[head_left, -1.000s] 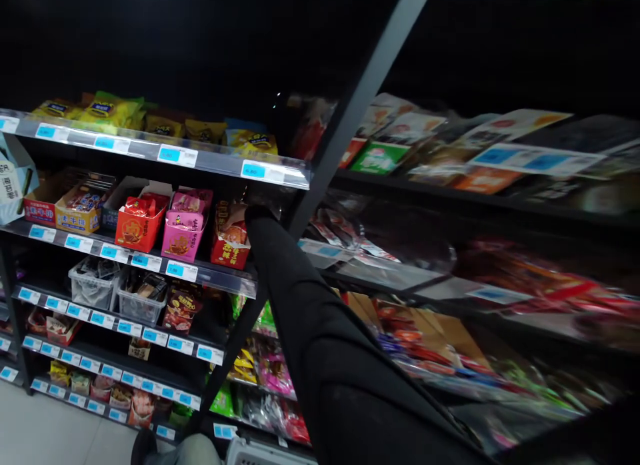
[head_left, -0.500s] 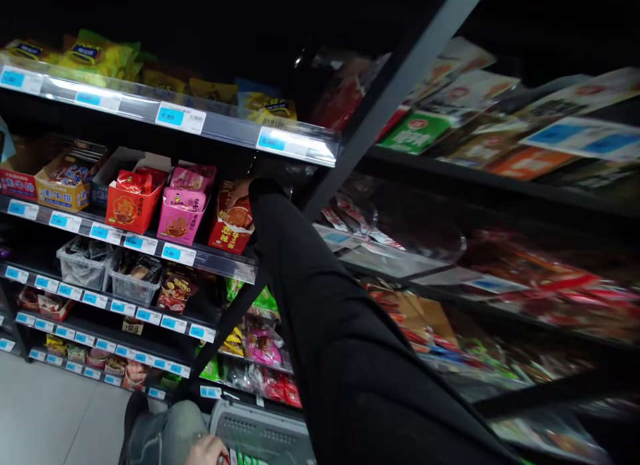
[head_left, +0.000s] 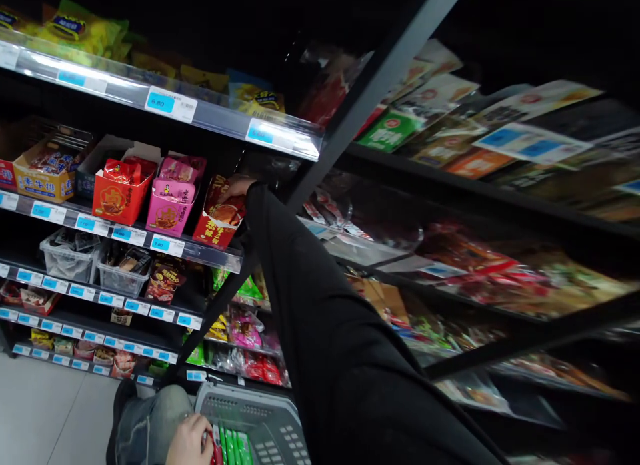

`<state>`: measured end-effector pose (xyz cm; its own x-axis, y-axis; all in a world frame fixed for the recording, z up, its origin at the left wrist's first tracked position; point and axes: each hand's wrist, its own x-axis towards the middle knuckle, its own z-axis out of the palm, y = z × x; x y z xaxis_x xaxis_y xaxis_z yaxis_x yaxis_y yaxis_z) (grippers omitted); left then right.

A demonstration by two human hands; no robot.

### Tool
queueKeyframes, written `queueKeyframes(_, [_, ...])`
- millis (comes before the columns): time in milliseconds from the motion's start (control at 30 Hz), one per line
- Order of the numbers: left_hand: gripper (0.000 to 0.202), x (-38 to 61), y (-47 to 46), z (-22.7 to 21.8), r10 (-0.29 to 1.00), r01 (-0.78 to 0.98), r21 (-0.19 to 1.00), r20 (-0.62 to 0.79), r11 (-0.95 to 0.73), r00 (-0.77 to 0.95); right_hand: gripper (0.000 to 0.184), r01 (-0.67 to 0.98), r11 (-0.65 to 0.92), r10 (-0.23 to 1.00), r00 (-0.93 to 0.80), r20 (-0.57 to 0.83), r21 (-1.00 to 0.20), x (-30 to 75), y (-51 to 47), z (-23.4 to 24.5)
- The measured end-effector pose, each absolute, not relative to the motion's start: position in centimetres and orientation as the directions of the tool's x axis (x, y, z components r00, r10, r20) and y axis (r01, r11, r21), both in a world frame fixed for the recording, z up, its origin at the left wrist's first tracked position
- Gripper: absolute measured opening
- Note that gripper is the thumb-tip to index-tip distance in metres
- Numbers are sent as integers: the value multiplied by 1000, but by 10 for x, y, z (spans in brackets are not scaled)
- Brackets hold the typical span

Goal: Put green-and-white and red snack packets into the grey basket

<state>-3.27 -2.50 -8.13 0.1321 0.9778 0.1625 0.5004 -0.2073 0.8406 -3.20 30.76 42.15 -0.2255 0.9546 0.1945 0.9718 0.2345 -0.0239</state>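
Note:
My right hand (head_left: 237, 187), at the end of a black sleeve, reaches into the top of a red snack box (head_left: 214, 231) at the end of a shelf. Its fingers lie over the packets there; their tips are hidden, so I cannot tell whether they grip one. Low in view, my left hand (head_left: 191, 440) is curled at the edge of a grey shopping basket (head_left: 277, 412), closed on a red packet (head_left: 217, 445). Beside that packet, several green packets (head_left: 235, 445) lie in the basket. A pink snack box (head_left: 170, 207) stands left of the red one.
An orange-red snack box (head_left: 120, 197) and a yellow box (head_left: 45, 177) share the shelf. Clear plastic bins (head_left: 123, 276) sit one level below. A slanting grey post (head_left: 350, 118) divides this shelving from packed shelves on the right. My jeans-clad knee (head_left: 150, 425) is beside the basket.
The view has shifted, so the shelves appear farther left and slightly higher. More of the basket and my left hand shows. My right hand stays at the red snack box.

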Motion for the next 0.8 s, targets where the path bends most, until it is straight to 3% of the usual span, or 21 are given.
queueKeyframes(133, [27,-36,-27,-75,980,484,854,135,-191,148,54,996,91,947,-91,307,16,-40,291,416])
queueKeyframes(367, [25,-41,-28,-65,978,473,859,132,-194,162,34,999,-13,823,35,566,-44,-44,267,426])
queueKeyframes(533, [24,-41,-29,-56,979,396,896,165,-199,118,35,1000,14,834,-9,552,-4,-41,267,430])
queueKeyframes(600, [26,-47,-23,-24,975,278,935,213,-222,64,37,1000,28,869,-27,493,6,-40,271,430])
queueKeyframes(667, [24,-59,-8,33,919,207,897,393,-390,30,40,999,49,900,-48,434,8,-40,274,429])
queueKeyframes(733, [28,-77,20,109,754,249,739,655,-626,-49,44,997,72,919,-69,388,6,-40,278,429])
queueKeyframes(800, [25,-94,60,187,572,349,582,808,-734,-144,49,996,89,932,-83,353,0,-41,280,429])
